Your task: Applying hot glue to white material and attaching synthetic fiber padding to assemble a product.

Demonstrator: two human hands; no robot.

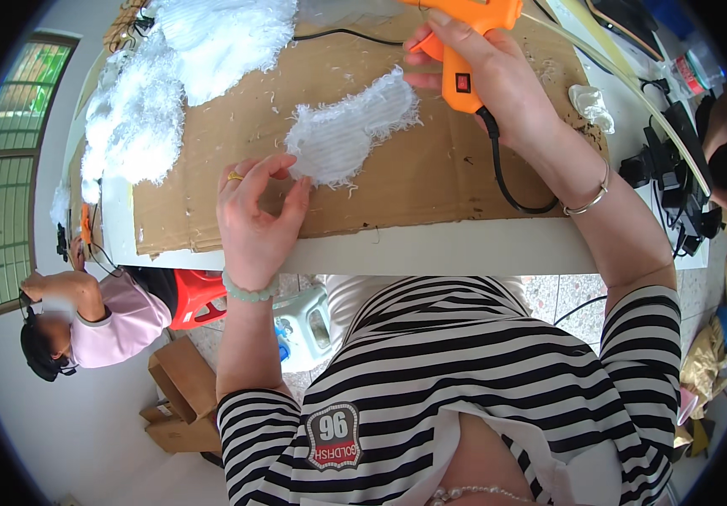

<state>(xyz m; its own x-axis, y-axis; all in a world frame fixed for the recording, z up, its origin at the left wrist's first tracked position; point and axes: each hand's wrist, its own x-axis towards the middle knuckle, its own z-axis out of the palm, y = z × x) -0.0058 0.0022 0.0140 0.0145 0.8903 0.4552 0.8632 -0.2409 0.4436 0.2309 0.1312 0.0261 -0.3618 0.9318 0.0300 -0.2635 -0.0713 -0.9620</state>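
Observation:
In my right hand (502,84) is an orange hot glue gun (456,63), gripped round its handle near the far edge of the board. A black cord hangs from the handle's end, and a red switch shows on its side. My left hand (258,207) has thumb and forefinger close together at the left edge of a small piece of white fringed fabric (351,126), apparently pinching it. The ribbed piece lies flat on a brown cardboard sheet (414,185), with loose threads round its border. The gun's tip is cut off by the top of the view.
A heap of white fluffy fabric (220,46) covers the far left. A crumpled white scrap (591,108) lies at right, near black adapters and cables (675,181). Another person (118,325) sits at left beside a red stool (197,299). Cardboard boxes (184,384) stand on the floor.

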